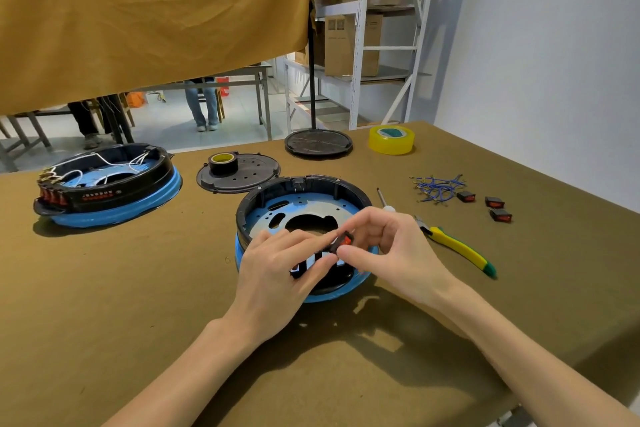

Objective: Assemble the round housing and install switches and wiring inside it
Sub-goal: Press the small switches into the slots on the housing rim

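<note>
Fingers of the left hand (277, 274) and right hand (391, 250) pinch one small black rocker switch with a red face (341, 242) between them, above the near rim of the round black housing on a blue base (301, 198). Three matching switches (493, 206) lie near blue wires (437, 187) on the brown table (138, 288).

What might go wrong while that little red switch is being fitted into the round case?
Both hands, left and right, pinch the small red switch above the open round housing. If it slips, it may drop through the large hole in the blue plate. The hands also hide the near rim, so lining it up with a slot may be tricky.
</note>
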Motion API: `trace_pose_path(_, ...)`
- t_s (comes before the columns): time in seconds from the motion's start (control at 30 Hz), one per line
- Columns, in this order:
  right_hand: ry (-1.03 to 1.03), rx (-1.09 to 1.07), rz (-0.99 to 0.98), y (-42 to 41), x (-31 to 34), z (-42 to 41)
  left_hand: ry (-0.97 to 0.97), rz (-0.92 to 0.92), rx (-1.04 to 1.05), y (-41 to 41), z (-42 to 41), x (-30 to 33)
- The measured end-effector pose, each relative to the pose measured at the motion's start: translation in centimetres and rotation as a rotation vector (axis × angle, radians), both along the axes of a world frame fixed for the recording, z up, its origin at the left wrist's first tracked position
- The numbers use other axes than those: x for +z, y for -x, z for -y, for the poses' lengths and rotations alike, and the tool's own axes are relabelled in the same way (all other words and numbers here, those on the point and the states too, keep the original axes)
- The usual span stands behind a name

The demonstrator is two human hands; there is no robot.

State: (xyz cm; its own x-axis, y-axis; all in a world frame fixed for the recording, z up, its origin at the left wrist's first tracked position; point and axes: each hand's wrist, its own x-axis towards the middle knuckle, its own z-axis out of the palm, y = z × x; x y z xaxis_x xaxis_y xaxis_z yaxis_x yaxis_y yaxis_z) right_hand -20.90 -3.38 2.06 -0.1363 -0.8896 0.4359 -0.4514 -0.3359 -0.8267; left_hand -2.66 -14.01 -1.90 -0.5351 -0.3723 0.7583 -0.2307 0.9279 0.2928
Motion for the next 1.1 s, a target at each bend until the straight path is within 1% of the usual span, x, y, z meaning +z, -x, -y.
trace_pose_path(0.1, 0.011, -0.021, -0.027, -0.1, -0.4, -0.6, -0.004, 0.003, 0.000, 0.0, 0.1, -0.1)
trace_pose_path(0.17, 0.003, -0.015, -0.080, 0.0, -0.6, -1.1, 0.003, 0.006, 0.003, 0.0, 0.1, -0.1)
trace_pose_path(0.2, 0.007, -0.034, -0.139, -0.1, -0.7, -1.2, 0.010, 0.009, 0.005, 0.0, 0.1, -0.1)
trace_pose_path(0.3, 0.062, -0.184, -0.424, -0.5, -1.0, -1.7, 0.022, 0.016, 0.011, 0.2, 0.0, -0.2)
trace_pose_path(0.33, 0.082, -0.224, -0.493, -0.7, -1.2, -1.8, 0.025, 0.020, 0.016, 0.3, -0.1, -0.2)
trace_pose_path(0.37, 0.097, -0.251, -0.517, -0.9, -1.3, -1.8, 0.027, 0.025, 0.021, 0.3, -0.2, -0.1)
trace_pose_path(0.5, 0.101, -0.313, -0.419, -1.6, -1.6, -2.1, 0.017, 0.032, 0.026, 0.3, -0.6, 0.0)
trace_pose_path(0.87, 0.100, -0.427, -0.258, -3.0, -2.3, -2.6, 0.008, 0.051, 0.023, 0.2, -0.9, 0.2)
trace_pose_path(0.93, 0.065, -0.469, -0.264, -3.2, -2.5, -2.5, 0.002, 0.060, 0.023, 0.1, -1.0, 0.3)
trace_pose_path(1.03, -0.018, -0.545, -0.333, -3.3, -2.7, -2.4, 0.005, 0.087, 0.020, 0.0, -1.2, 0.4)
trace_pose_path(1.1, -0.031, -0.540, -0.282, -3.3, -2.8, -2.3, 0.014, 0.105, 0.018, 0.0, -1.6, 0.4)
